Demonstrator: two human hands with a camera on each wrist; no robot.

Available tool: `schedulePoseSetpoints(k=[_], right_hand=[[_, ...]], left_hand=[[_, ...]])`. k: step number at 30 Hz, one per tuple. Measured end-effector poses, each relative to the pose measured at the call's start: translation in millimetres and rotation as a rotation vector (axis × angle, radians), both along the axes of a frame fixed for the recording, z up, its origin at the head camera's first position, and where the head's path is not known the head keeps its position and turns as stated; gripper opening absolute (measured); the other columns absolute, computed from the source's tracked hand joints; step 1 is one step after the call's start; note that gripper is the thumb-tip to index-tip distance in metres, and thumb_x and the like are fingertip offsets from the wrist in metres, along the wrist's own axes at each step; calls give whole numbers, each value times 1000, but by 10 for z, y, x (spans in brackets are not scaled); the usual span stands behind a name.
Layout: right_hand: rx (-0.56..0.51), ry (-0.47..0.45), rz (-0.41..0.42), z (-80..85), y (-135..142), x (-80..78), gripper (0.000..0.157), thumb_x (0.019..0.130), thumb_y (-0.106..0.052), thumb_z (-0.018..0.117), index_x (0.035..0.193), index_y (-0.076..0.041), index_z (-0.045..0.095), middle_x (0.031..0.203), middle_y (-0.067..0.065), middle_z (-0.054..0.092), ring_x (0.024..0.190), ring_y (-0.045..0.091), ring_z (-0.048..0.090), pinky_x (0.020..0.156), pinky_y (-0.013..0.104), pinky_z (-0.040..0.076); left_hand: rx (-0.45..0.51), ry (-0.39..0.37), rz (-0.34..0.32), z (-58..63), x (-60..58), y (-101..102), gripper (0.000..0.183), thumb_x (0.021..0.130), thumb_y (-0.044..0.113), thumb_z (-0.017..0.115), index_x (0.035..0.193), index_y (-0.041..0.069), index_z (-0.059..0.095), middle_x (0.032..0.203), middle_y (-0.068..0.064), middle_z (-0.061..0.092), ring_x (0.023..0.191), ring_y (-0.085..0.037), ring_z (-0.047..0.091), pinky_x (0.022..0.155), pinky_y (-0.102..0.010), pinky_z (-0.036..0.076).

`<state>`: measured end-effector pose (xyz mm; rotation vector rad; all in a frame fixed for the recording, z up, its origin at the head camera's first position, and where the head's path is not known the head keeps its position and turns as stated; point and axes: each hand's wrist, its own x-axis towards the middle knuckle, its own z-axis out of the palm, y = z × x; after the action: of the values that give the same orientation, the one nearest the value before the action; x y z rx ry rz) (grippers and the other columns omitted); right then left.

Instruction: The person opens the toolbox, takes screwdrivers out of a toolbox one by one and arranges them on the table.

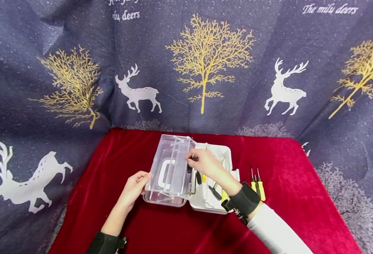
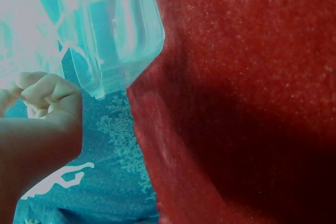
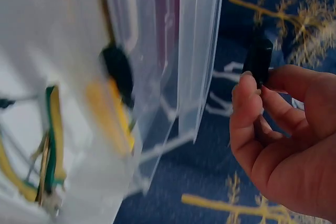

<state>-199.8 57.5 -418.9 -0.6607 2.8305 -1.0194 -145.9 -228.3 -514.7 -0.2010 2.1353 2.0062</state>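
The clear tray (image 1: 181,165) is gripped at eight o'clock by the left hand (image 1: 136,187) — and at its two o'clock, a small black piece (image 3: 258,61) is pinched by the right hand (image 1: 207,164)! Screwdrivers (image 1: 261,188) are laid at three o'clock from the toolbox (image 1: 200,201).

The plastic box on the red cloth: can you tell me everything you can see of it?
The box stands open on the red cloth. It looks like plastic: a white base holds assorted tools, and a clear lid with a white handle lies opened out to the left. A clear tray with dividing walls is over the lid. The left hand grips the tray's left edge; the right hand hides part of the box.
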Motion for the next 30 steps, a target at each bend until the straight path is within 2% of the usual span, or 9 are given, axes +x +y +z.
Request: schedulePoseSetpoints(k=[8, 15, 18, 23, 30], right_hand=[[-21, -30, -93, 41, 582, 75, 9, 93, -6, 68, 99, -9, 74, 73, -1, 64, 64, 10, 53, 61, 29, 45], [43, 22, -160, -5, 1091, 166, 11, 94, -5, 69, 102, -11, 75, 83, -1, 70, 72, 13, 59, 68, 33, 49], [44, 28, -182, -30, 1300, 219, 13, 93, -2, 69, 102, -9, 74, 81, 0, 70, 68, 13, 59, 64, 32, 49], [41, -6, -241, -113, 1641, 302, 12, 95, -1, 67, 105, -7, 72, 71, 0, 63, 60, 12, 56, 54, 28, 47], [89, -29, -312, -354, 2125, 376, 12, 95, 1, 67, 106, -4, 71, 73, 3, 64, 60, 13, 57, 56, 29, 48]], left_hand=[[-5, -2, -4, -28, 2, -8, 34, 105, 28, 65, 113, -4, 63, 74, 1, 65, 62, -10, 50, 59, -22, 43], [-4, 9, -9, -35, -9, -1, 33, 105, 27, 64, 112, -5, 62, 77, 0, 67, 64, -9, 53, 60, -23, 45], [-5, -1, -5, -20, -6, 5, 34, 105, 27, 64, 112, -5, 62, 79, -2, 69, 65, -10, 54, 61, -23, 45], [-8, -11, -5, -11, -8, 2, 34, 105, 29, 64, 113, -4, 62, 79, -1, 69, 66, -10, 55, 61, -23, 46], [-20, -16, -15, -16, -13, 9, 35, 106, 29, 63, 116, -4, 61, 81, -2, 69, 67, -10, 54, 61, -23, 45]])
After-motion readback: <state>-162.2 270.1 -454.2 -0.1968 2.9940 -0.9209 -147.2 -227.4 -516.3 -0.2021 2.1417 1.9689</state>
